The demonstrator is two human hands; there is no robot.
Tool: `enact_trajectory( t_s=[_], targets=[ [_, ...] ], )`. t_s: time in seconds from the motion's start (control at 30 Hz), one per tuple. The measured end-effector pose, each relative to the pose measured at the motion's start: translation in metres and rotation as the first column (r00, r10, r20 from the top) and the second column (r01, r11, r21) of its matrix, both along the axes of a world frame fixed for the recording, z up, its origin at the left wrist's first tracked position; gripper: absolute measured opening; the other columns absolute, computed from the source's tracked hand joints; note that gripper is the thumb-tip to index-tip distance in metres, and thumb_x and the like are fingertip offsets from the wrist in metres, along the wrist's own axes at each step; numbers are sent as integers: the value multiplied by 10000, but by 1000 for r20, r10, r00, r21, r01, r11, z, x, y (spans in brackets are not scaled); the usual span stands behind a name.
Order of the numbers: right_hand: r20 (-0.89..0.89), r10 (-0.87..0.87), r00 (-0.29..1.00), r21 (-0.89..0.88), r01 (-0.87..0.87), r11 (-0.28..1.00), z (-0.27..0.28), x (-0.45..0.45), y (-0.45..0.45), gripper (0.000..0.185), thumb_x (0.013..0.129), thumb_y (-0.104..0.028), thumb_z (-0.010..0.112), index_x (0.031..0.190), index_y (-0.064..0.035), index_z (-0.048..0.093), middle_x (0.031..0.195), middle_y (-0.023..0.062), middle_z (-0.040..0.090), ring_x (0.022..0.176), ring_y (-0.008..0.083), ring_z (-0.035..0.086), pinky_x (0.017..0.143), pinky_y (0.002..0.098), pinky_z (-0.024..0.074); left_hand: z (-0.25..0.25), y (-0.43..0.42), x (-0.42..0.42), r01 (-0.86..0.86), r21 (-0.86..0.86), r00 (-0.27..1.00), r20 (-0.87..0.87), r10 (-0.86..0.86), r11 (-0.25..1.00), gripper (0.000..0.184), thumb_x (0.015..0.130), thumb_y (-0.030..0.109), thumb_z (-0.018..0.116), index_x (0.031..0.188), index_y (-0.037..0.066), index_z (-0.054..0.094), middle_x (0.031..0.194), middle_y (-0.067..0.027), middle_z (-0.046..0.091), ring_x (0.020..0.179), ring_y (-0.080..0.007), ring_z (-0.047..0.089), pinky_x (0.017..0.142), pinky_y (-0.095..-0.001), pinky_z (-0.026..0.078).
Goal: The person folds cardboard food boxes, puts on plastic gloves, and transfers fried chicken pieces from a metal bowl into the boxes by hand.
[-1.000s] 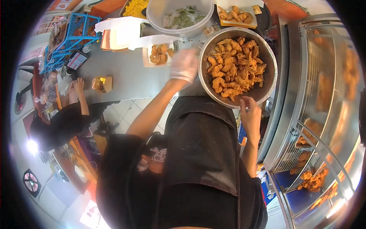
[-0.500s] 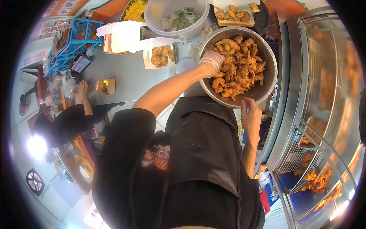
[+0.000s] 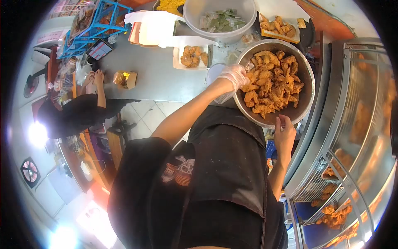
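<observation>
A large metal bowl [image 3: 307, 106] holds a heap of fried chicken pieces [image 3: 271, 83]. My left hand [image 3: 235, 76], in a clear plastic glove, is at the bowl's left side with its fingers closed against the chicken. What those fingers hold, if anything, is hidden. At the near rim is my bare right hand [image 3: 285, 133], its fingers curled over the bowl's edge. Left of the bowl, partly behind my gloved hand, sits a pale round lid or container [image 3: 214, 73].
Behind the bowl are a plastic tub [image 3: 190, 20] of small packets and a box of chicken [image 3: 290, 35]. Another chicken box [image 3: 182, 62] stands on the steel counter [image 3: 153, 79]. A glass display cabinet [image 3: 331, 124] borders my right. A co-worker's hands [image 3: 97, 77] are at far left.
My left hand has drawn back from among the chicken toward the bowl's left rim. The view has shifted, so the bowl and counter appear farther right. My right hand stays at the rim.
</observation>
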State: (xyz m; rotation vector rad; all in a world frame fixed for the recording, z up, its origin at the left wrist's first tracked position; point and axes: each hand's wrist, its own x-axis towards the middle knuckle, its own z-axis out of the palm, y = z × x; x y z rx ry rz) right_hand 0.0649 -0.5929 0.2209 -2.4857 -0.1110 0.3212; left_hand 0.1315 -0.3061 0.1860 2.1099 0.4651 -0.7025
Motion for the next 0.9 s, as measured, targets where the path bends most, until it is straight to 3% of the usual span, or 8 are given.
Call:
enact_trajectory(
  t_s=[0.1,0.17,0.4,0.53,0.63,0.7,0.8,0.9],
  targets=[
    [-30,13,999,57,-11,998,8,2,10,187,962,-137,643,1039,33,665,954,221,708,876,374,696,785,432,529,-10,0,-7,-121,-189,993,-31,117,974,270,827,196,757,1002,0,697,867,-122,728,737,-165,695,656,-315,564],
    [-42,24,999,47,-22,999,13,4,15,192,963,-134,640,1034,43,663,942,221,708,871,372,695,786,427,529,0,10,-15,-402,-585,900,-109,422,705,270,859,164,763,1047,-7,674,904,-122,716,739,-195,689,645,-306,565],
    [-37,37,999,28,-36,999,8,3,17,197,964,-136,642,1040,45,662,947,222,708,864,362,695,786,421,530,7,109,-61,-603,-730,580,-124,805,322,267,863,78,766,1070,-33,640,950,-149,706,718,-194,685,667,-294,569],
    [-48,48,998,37,-47,998,10,2,19,204,965,-140,642,1043,47,664,949,219,710,870,357,697,788,419,531,-58,151,-63,-647,-625,536,35,843,437,326,856,170,773,1083,-28,648,947,-138,708,719,-176,685,672,-289,566],
    [-46,42,998,41,-40,998,10,0,23,200,965,-139,643,1041,45,666,946,214,712,872,354,698,786,419,531,-66,151,-54,-688,-130,717,26,696,714,382,841,241,740,1107,-17,651,956,-149,710,727,-238,691,699,-364,572],
    [-20,35,999,43,-34,998,12,-3,23,193,963,-134,644,1038,43,666,943,210,713,869,351,699,783,420,530,-80,126,-53,-518,436,811,524,260,736,365,820,245,682,1096,6,662,954,-166,718,747,-327,687,738,-447,562],
    [-30,19,999,27,-18,999,8,-7,20,184,963,-129,644,1032,40,666,943,207,713,866,348,698,784,421,529,-63,61,-45,-554,264,517,852,79,789,166,848,173,631,897,27,695,877,-218,702,805,-406,674,770,-485,547],
    [-37,28,999,49,-26,998,9,-10,21,177,964,-129,643,1027,35,665,949,205,712,866,346,697,786,422,527,27,-4,-15,92,293,937,299,-183,952,112,878,133,640,925,46,693,848,-214,687,826,-354,691,774,-449,562]
  ],
)
